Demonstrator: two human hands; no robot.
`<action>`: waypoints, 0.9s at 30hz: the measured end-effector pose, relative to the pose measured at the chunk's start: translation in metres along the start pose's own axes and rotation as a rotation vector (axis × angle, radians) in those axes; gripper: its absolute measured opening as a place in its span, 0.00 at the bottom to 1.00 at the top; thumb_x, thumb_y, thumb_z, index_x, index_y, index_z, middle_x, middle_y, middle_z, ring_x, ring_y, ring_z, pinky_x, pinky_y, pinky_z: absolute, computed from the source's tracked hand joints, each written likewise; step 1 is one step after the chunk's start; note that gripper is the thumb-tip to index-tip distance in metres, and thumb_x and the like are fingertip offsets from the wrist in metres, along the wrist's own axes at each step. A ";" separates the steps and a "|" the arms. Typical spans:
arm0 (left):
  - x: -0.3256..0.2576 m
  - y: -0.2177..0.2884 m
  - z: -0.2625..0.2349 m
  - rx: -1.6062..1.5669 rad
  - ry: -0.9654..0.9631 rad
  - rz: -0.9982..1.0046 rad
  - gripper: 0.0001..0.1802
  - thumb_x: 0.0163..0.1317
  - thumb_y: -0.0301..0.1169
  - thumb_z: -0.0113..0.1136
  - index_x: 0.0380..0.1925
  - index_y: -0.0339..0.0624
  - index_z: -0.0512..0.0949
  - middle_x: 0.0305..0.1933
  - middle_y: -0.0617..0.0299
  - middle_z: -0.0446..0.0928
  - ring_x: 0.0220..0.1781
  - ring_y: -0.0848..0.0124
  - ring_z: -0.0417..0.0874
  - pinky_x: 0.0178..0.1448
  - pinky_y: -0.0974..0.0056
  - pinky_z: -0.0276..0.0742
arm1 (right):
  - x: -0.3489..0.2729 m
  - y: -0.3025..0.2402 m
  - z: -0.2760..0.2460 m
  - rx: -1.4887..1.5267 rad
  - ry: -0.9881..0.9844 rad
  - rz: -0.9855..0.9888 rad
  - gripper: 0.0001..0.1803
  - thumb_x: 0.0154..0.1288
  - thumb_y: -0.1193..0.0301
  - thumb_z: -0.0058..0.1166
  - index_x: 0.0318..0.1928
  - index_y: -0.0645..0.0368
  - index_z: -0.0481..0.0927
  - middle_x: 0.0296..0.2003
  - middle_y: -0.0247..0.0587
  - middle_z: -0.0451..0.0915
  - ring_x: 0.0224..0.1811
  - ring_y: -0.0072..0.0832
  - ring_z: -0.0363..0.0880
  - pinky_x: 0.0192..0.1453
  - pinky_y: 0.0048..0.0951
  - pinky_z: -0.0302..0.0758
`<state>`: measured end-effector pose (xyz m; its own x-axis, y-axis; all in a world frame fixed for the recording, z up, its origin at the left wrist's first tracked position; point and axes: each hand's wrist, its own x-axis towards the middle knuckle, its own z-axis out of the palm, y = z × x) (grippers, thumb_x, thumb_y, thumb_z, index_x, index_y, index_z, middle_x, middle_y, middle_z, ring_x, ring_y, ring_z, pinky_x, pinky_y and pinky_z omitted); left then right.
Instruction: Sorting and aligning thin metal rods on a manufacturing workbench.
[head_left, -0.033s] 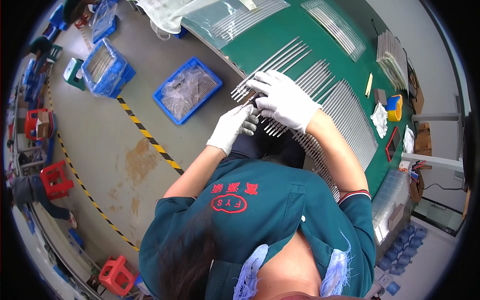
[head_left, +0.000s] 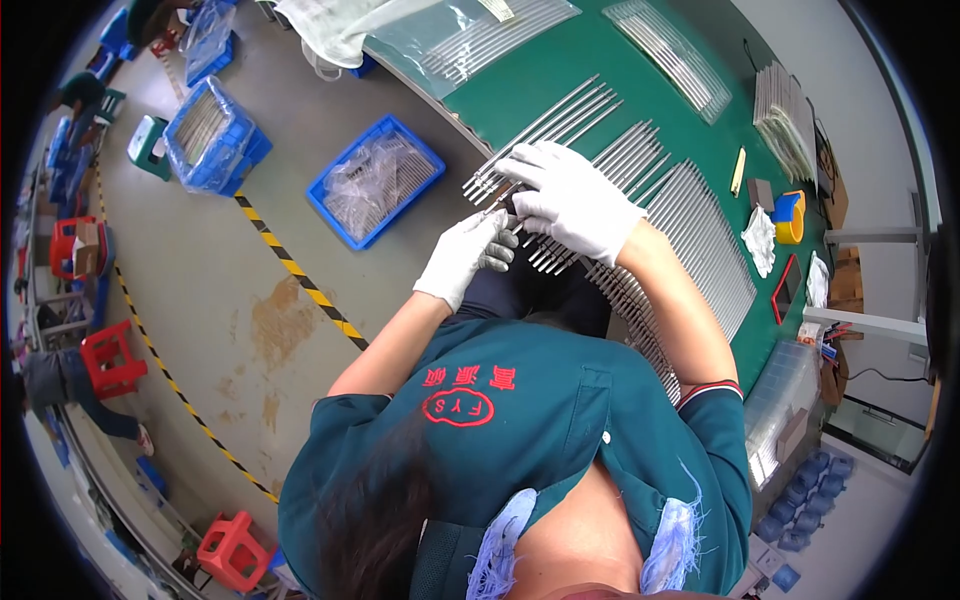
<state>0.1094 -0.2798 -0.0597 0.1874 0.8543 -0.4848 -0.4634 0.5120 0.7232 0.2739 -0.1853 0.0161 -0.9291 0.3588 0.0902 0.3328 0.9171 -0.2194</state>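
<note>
Both my hands wear white gloves and meet at the near edge of the green table. My left hand (head_left: 467, 257) is closed, its thumb and fingers pinching a thin metal rod (head_left: 491, 209) near one end. My right hand (head_left: 582, 207) curves over the same spot, fingers bent, its lower fingertips closed on the rod beside my left fingers. Most of that rod is hidden by the gloves. Around my right hand lie rows of slim silver rods (head_left: 706, 250) with stepped ends. Another group of rods (head_left: 556, 112) lies just beyond its fingers.
Bagged rods (head_left: 672, 58) lie farther back on the table (head_left: 590, 60). To the right are a blue-yellow tape roll (head_left: 789, 218), a crumpled white glove (head_left: 759, 241) and a red-framed object (head_left: 786, 288). A blue crate (head_left: 421, 198) with rods and plastic film stands on the floor at left.
My right hand and forearm have shifted very slightly to the right. My left hand and the rods look the same.
</note>
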 end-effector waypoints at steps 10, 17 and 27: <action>-0.006 -0.002 -0.014 0.170 -0.106 -0.015 0.20 0.67 0.37 0.52 0.53 0.34 0.72 0.40 0.59 0.77 0.39 0.74 0.77 0.43 0.69 0.75 | -0.054 0.067 -0.107 0.526 1.557 0.522 0.11 0.71 0.71 0.46 0.47 0.65 0.72 0.45 0.48 0.79 0.44 0.34 0.81 0.47 0.33 0.82; -0.004 -0.008 -0.014 0.088 -0.113 0.018 0.25 0.66 0.35 0.53 0.60 0.34 0.67 0.52 0.53 0.74 0.46 0.70 0.78 0.50 0.67 0.75 | -0.086 0.103 -0.075 1.416 1.507 0.726 0.13 0.69 0.69 0.47 0.44 0.70 0.73 0.42 0.53 0.78 0.47 0.41 0.80 0.53 0.39 0.81; 0.000 -0.010 -0.014 -0.187 -0.293 0.059 0.30 0.62 0.30 0.57 0.63 0.33 0.62 0.61 0.51 0.68 0.56 0.65 0.75 0.59 0.61 0.71 | -0.062 0.117 0.008 1.085 1.019 1.148 0.15 0.66 0.64 0.52 0.43 0.66 0.76 0.41 0.46 0.79 0.45 0.37 0.81 0.48 0.32 0.80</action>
<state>0.1013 -0.2861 -0.0735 0.3835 0.8850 -0.2639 -0.6265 0.4592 0.6298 0.3689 -0.1020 -0.0225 0.2174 0.9643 -0.1509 0.0291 -0.1610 -0.9865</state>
